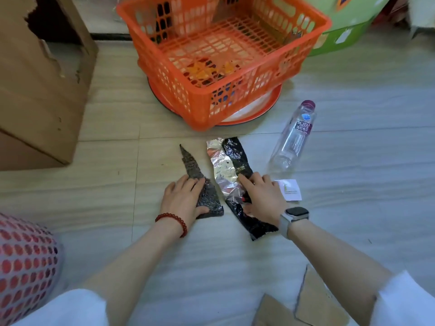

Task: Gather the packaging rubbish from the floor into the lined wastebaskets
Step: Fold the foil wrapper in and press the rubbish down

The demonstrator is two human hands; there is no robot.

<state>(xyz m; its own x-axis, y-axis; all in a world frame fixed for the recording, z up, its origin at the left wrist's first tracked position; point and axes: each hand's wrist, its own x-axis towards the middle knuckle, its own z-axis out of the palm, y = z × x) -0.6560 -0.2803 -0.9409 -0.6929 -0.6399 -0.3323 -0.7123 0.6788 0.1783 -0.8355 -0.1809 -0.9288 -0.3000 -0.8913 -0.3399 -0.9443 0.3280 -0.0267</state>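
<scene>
Two torn wrappers lie on the tiled floor in front of me. My left hand [184, 198] rests flat on the dark pointed wrapper piece [191, 164], fingers spread over its lower half. My right hand [261, 196] lies on the black and silver foil wrapper [229, 158], fingers stretched across it. An orange lattice basket [244, 95] stands just beyond, with a few orange and dark scraps on its bottom. An empty clear plastic bottle [294, 137] lies to the right, and a small white paper slip [290, 190] sits beside my right hand.
A large brown cardboard box [40, 90] stands at the left. A red-rimmed round tray [256, 111] sits under the basket. A red and white mesh bin [23, 262] is at the lower left, cardboard scraps [313, 302] at the lower right, green boxes [341, 36] behind.
</scene>
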